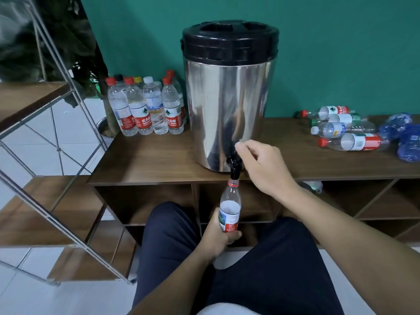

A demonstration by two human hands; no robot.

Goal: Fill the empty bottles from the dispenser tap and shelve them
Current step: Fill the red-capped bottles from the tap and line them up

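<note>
1. The left hand (219, 241) has its fingers wrapped around the lower body of an uncapped bottle (230, 206), held upright below the bench (145, 162) edge with its mouth right under the black tap (234, 165) of the steel dispenser (229, 105). The right hand (261, 164) pinches the tap lever with thumb and fingers.
2. Likely trouble: the neck is narrow, so a slight drift or tilt of the bottle would send water down its side onto the trousers and tiled floor.
3. Overflow is the next risk, should the lever be held down too long; the label hides much of the bottle's body, so the level is hard to judge.
4. A wet bottle could slip in the grip.
5. The standing bottles (145, 108) left of the dispenser carry red labels with Chinese characters and a green mountain mark; "SPRING" seems legible beneath.
6. Print on the lying bottles (345, 130) at right is too small to read.
</note>
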